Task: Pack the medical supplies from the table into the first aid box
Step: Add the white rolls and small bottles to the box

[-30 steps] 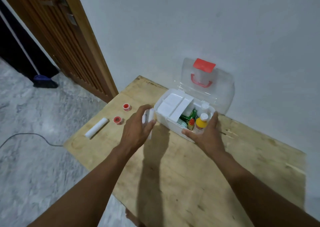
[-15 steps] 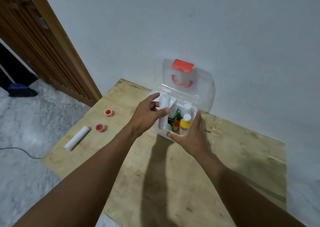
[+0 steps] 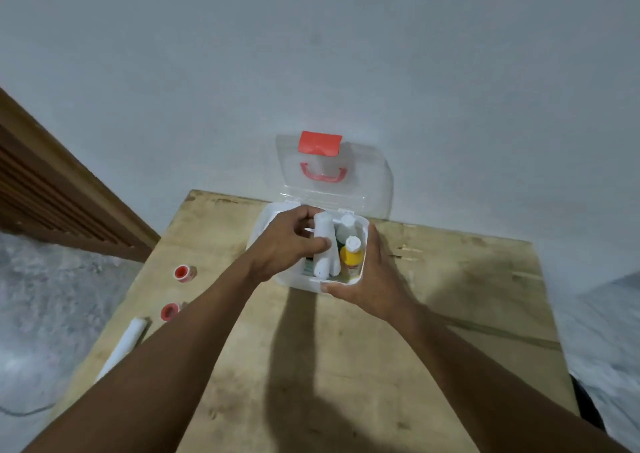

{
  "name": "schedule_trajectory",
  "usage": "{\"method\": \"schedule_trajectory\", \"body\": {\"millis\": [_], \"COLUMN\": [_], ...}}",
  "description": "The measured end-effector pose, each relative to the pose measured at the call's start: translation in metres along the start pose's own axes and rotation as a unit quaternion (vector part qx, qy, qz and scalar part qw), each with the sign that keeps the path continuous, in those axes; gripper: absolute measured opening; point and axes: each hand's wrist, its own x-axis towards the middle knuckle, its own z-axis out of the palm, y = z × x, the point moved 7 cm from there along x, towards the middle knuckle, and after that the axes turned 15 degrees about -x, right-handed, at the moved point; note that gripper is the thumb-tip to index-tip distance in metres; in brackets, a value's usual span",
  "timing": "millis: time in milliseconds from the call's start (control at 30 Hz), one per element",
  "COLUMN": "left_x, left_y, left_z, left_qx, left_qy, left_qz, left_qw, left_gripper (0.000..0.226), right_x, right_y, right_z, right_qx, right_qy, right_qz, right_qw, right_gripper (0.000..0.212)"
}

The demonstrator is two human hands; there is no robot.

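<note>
The white first aid box (image 3: 294, 281) stands open at the far side of the wooden table (image 3: 346, 366), its clear lid (image 3: 367, 189) with red latch and handle leaning against the wall. My left hand (image 3: 285, 245) grips a white bandage roll (image 3: 323, 245) inside the box. My right hand (image 3: 372, 276) clasps the box's near right corner. A yellow bottle (image 3: 351, 255) and a white bottle (image 3: 346, 226) stand in the box's right side. On the table's left lie two red tape rolls (image 3: 183, 273) (image 3: 169, 311) and another white bandage roll (image 3: 126, 343).
The grey wall (image 3: 346, 72) rises right behind the box. A wooden door (image 3: 52, 189) stands at the left. Grey floor (image 3: 52, 297) and a thin cable (image 3: 20, 411) lie below the table's left edge.
My left hand has carried the white bandage roll from the box's left outside into the box. The white insert tray seen earlier is hidden now. My view has shifted left.
</note>
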Motion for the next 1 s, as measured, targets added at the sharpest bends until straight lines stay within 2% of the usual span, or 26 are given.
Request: {"method": "schedule_trajectory", "body": {"millis": [133,333,500,1000], "left_x": [0.017,0.027,0.029,0.024], "left_y": [0.007,0.006,0.005,-0.017], "left_z": [0.005,0.014,0.019,0.022], "left_qx": [0.052,0.127,0.159,0.252], "left_qy": [-0.088,-0.232,-0.317,-0.371], "left_qz": [0.019,0.040,0.055,0.032], "left_qw": [0.995,0.964,0.933,0.893], "left_gripper": [0.037,0.040,0.048,0.050], "right_x": [0.002,0.006,0.006,0.000], "right_y": [0.000,-0.010,-0.017,-0.023], "right_z": [-0.001,-0.008,-0.009,-0.012], "right_qx": [0.007,-0.009,-0.031,-0.036], "right_qy": [0.001,0.021,0.010,0.008], "right_qz": [0.005,-0.034,-0.031,-0.028], "right_qw": [1.000,0.999,0.999,0.999], "right_gripper": [0.130,0.118,0.121,0.119]}}
